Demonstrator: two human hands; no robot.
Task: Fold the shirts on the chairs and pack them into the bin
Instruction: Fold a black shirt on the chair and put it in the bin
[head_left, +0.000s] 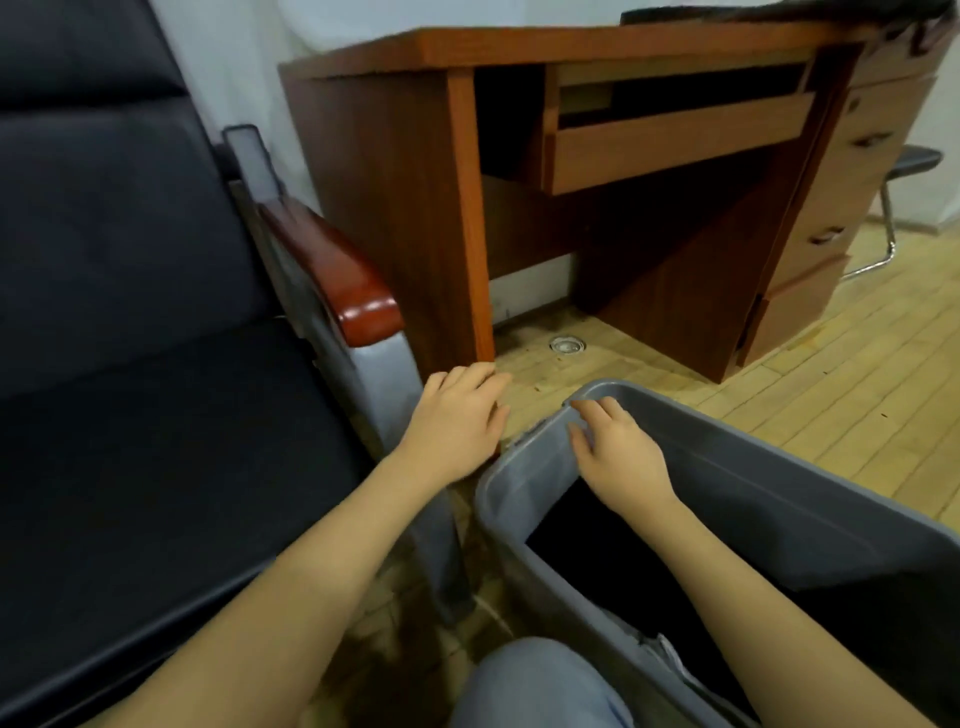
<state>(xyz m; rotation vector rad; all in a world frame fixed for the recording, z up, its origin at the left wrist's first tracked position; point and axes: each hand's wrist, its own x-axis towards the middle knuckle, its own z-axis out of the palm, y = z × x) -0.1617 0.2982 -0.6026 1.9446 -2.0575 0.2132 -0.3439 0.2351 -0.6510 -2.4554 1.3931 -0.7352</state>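
A narrow strip of wooden floor (810, 395) runs between the black chair (130, 364) filling the left of the frame, the brown desk (415, 208) at upper centre and the grey bin (779, 493) at lower right. The left hand (457, 421) hovers, fingers loosely spread and holding nothing, in the gap just beside the bin's left rim, while the right hand (618, 447) sits at the bin's far left corner, fingers curled over the rim. Something black (613, 551) lies in the bin; whether it is a shirt cannot be told.
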